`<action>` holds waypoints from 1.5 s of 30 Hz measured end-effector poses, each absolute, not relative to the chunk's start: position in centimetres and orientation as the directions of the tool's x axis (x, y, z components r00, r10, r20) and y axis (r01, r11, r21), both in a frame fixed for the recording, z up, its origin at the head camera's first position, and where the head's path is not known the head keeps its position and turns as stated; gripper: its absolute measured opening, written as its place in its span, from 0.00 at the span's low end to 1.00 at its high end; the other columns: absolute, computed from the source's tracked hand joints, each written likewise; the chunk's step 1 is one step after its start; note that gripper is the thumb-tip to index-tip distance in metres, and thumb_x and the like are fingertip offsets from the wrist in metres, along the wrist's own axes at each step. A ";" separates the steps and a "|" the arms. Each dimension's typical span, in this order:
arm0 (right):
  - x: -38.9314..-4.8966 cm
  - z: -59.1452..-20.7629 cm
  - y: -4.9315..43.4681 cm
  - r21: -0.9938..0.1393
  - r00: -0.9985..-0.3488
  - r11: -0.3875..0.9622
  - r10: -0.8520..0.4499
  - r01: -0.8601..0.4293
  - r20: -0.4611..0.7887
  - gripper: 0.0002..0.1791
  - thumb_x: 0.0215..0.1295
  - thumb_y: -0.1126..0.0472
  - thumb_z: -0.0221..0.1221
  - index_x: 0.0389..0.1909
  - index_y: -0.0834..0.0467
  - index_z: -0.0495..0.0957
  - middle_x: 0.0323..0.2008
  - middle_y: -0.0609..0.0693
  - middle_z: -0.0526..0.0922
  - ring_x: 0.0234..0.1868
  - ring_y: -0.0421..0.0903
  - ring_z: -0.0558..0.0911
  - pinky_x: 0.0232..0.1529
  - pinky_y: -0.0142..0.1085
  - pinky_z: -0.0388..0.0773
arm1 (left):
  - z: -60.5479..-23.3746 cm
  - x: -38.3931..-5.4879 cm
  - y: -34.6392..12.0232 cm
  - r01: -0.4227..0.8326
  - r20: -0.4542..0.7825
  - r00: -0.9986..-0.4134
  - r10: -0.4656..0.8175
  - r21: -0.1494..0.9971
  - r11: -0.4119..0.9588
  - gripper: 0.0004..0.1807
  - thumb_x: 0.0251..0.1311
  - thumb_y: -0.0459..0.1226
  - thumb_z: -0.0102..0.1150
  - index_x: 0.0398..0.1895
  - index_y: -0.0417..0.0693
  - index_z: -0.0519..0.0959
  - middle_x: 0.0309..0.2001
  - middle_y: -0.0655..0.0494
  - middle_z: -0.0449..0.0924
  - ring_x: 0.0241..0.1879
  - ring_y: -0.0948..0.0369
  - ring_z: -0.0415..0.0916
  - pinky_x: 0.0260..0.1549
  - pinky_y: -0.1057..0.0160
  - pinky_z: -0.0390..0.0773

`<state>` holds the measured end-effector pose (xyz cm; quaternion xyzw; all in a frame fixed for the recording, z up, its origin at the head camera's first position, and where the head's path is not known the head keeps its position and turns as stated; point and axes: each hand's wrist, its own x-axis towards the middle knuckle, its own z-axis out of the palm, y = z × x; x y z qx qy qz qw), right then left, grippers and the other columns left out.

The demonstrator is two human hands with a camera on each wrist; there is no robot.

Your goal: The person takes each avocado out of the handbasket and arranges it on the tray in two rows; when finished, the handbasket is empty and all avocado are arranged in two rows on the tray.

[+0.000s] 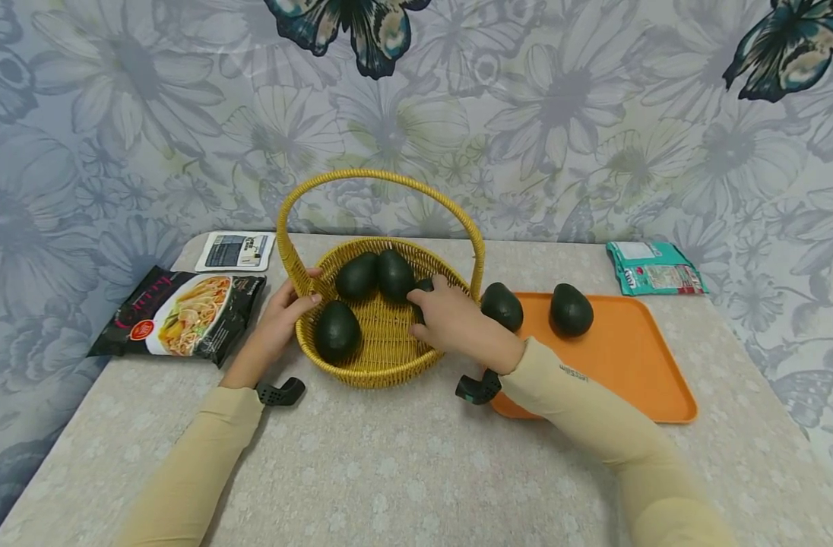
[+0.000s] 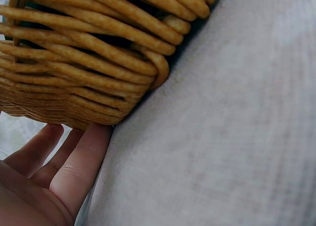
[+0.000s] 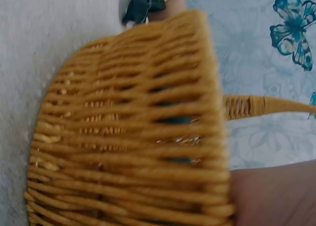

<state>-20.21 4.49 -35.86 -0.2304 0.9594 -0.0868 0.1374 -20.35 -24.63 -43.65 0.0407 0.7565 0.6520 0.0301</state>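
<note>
A yellow wicker basket (image 1: 372,374) with a tall arched handle stands on the table. Three dark green avocados lie in it: one avocado (image 1: 357,277) and another avocado (image 1: 395,276) side by side at the back, and a third avocado (image 1: 337,332) at the front left. My left hand (image 1: 280,317) grips the basket's left side by the foot of the handle; in the left wrist view its fingers (image 2: 81,169) press against the outer weave. Reaching over the right rim, my right hand (image 1: 454,315) holds another avocado (image 1: 425,286) inside the basket, mostly hidden by the hand.
An orange tray (image 1: 635,365) lies at right, with one avocado (image 1: 571,311) at its back and another avocado (image 1: 502,307) by its left edge. A teal packet (image 1: 656,268) lies behind it. At left are a black noodle packet (image 1: 184,315) and a white labelled package (image 1: 235,251).
</note>
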 end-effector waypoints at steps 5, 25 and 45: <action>-21.1 -36.5 4.5 -0.262 -0.849 0.870 -0.477 -0.418 -0.227 0.33 0.73 0.50 0.60 0.76 0.50 0.65 0.70 0.67 0.64 0.45 0.58 0.82 0.39 0.42 0.79 | -43.8 -20.5 -24.5 0.023 0.009 -0.996 0.094 0.988 0.150 0.29 0.76 0.40 0.49 0.78 0.51 0.60 0.74 0.41 0.61 0.64 0.60 0.65 0.50 0.74 0.73; -21.6 -36.6 4.9 -0.481 -0.688 0.720 -0.668 -0.500 -0.284 0.30 0.74 0.56 0.60 0.75 0.48 0.67 0.74 0.63 0.63 0.69 0.58 0.71 0.58 0.48 0.76 | -43.6 -20.3 -24.8 0.007 -0.009 -0.995 0.097 0.987 0.160 0.29 0.77 0.40 0.48 0.78 0.52 0.59 0.75 0.41 0.60 0.63 0.61 0.65 0.50 0.73 0.73; -21.8 -36.7 5.4 -0.571 -0.667 0.640 -0.717 -0.514 -0.202 0.30 0.70 0.58 0.63 0.71 0.50 0.71 0.64 0.60 0.73 0.59 0.56 0.77 0.52 0.45 0.80 | -43.9 -20.4 -24.7 0.016 0.000 -0.995 0.098 0.987 0.161 0.29 0.76 0.40 0.49 0.78 0.52 0.60 0.75 0.42 0.61 0.63 0.61 0.65 0.50 0.73 0.74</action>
